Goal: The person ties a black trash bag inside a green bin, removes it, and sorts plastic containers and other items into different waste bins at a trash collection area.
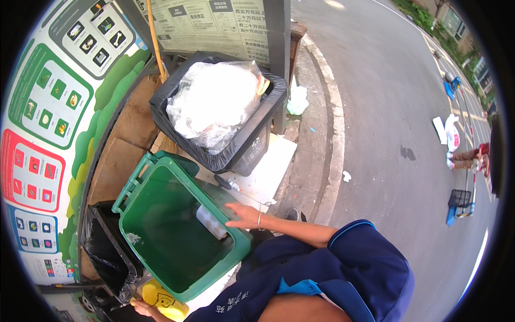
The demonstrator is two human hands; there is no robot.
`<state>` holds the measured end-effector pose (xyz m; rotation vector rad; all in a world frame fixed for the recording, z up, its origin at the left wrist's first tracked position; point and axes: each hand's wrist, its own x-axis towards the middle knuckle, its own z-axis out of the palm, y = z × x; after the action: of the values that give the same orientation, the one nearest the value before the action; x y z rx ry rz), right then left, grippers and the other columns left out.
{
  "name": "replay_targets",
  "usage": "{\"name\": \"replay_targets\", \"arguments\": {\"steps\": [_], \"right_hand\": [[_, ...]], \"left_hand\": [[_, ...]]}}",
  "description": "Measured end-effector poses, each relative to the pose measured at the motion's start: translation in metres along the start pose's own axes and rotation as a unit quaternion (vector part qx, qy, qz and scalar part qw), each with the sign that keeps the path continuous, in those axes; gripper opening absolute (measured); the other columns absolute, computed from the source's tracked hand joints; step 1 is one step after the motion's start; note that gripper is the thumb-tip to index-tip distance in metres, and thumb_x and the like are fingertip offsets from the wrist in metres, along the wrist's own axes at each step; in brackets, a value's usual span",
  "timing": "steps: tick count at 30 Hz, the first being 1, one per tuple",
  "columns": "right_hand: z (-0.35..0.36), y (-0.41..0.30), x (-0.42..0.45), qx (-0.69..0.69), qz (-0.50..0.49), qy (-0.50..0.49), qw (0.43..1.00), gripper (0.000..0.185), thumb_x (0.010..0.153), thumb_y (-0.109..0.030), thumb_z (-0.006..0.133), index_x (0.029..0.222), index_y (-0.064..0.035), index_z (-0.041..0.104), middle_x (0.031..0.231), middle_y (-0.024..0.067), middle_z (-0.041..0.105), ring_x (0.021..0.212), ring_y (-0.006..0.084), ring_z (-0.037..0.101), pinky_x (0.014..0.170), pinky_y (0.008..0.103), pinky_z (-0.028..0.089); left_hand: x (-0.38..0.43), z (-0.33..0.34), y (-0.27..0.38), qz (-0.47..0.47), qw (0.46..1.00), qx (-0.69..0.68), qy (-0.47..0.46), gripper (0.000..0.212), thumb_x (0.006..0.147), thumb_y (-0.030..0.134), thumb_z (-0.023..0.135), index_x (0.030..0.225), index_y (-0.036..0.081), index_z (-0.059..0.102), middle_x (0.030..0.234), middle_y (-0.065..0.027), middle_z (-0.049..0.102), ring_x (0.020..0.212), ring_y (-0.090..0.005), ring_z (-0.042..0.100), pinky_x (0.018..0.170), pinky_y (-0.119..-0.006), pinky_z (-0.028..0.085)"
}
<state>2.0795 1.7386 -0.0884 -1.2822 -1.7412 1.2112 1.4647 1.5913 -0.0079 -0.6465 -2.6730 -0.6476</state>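
Note:
A green wheeled bin (169, 237) stands tilted and uncovered before me, with a pale patterned thing (212, 222) inside against its wall. My right hand (246, 217), fingers spread, is at the bin's right rim; whether it touches is unclear. At the lower left, my left hand (145, 309) is beside a yellow object (163, 300) with a drawn face, partly hidden by the green bin; its grip cannot be made out. Farther up, a grey bin lined with a black bag (237, 155) holds a clear plastic bag (219, 100) with overexposed white contents.
Another black-lined bin (106, 249) stands left, beside a sign board (52, 96) with waste pictures. A wooden pole (155, 40) leans behind. A pale plastic bag (297, 100) lies near the stone kerb (336, 133). Across the road, a person (468, 155) is near blue-based equipment.

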Motion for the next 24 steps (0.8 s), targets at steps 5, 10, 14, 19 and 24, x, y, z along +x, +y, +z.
{"name": "replay_targets", "arguments": {"steps": [5, 10, 14, 19, 24], "right_hand": [[-0.138, -0.044, 0.089, -0.128, -0.123, 0.187, 0.966, 0.086, 0.062, -0.027, 0.076, 0.131, -0.0002, 0.033, 0.128, 0.0228, 0.041, 0.120, 0.0365, 0.038, 0.099, 0.0393, 0.033], [-0.232, -0.054, 0.214, -0.283, -0.203, 0.186, 0.919, 0.113, 0.050, -0.039, 0.081, 0.139, -0.0036, 0.021, 0.143, 0.0212, 0.020, 0.134, 0.0357, 0.016, 0.108, 0.0447, 0.018], [-0.280, -0.021, 0.288, -0.475, -0.163, 0.109, 0.858, 0.117, 0.047, -0.052, 0.079, 0.139, -0.0056, 0.023, 0.144, 0.0188, 0.020, 0.136, 0.0334, 0.013, 0.110, 0.0440, 0.011], [-0.309, 0.025, 0.278, -0.458, -0.171, -0.028, 0.872, 0.093, 0.058, -0.053, 0.073, 0.135, -0.0160, 0.036, 0.143, 0.0105, 0.029, 0.135, 0.0278, 0.019, 0.110, 0.0414, 0.010], [-0.313, 0.031, 0.253, -0.455, -0.222, -0.148, 0.850, 0.087, 0.061, -0.047, 0.073, 0.135, -0.0192, 0.037, 0.142, 0.0107, 0.030, 0.132, 0.0297, 0.024, 0.108, 0.0415, 0.017]], "left_hand": [[-0.026, -0.098, 0.014, -0.109, 0.989, -0.084, 0.062, 0.061, 0.087, 0.051, 0.034, 0.064, 0.003, 0.063, 0.056, -0.0100, 0.055, 0.055, -0.0253, 0.052, 0.057, -0.039, 0.042], [0.020, -0.126, 0.001, -0.127, 0.942, -0.242, 0.195, 0.049, 0.087, 0.044, 0.047, 0.081, 0.000, 0.065, 0.077, -0.0071, 0.062, 0.069, -0.0196, 0.055, 0.063, -0.031, 0.044], [-0.043, -0.155, 0.171, -0.173, 0.792, -0.574, 0.117, 0.027, 0.090, 0.032, 0.049, 0.077, 0.010, 0.055, 0.065, 0.0032, 0.046, 0.055, -0.0079, 0.038, 0.050, -0.022, 0.028], [-0.086, -0.188, 0.325, -0.060, 0.689, -0.722, -0.034, 0.030, 0.093, 0.027, 0.040, 0.067, 0.012, 0.037, 0.055, 0.0020, 0.025, 0.042, -0.0080, 0.017, 0.038, -0.023, 0.015], [-0.119, -0.163, 0.450, 0.056, 0.646, -0.742, -0.172, 0.034, 0.094, 0.031, 0.037, 0.066, 0.013, 0.033, 0.057, 0.0012, 0.026, 0.046, -0.0085, 0.020, 0.049, -0.021, 0.025]]}}
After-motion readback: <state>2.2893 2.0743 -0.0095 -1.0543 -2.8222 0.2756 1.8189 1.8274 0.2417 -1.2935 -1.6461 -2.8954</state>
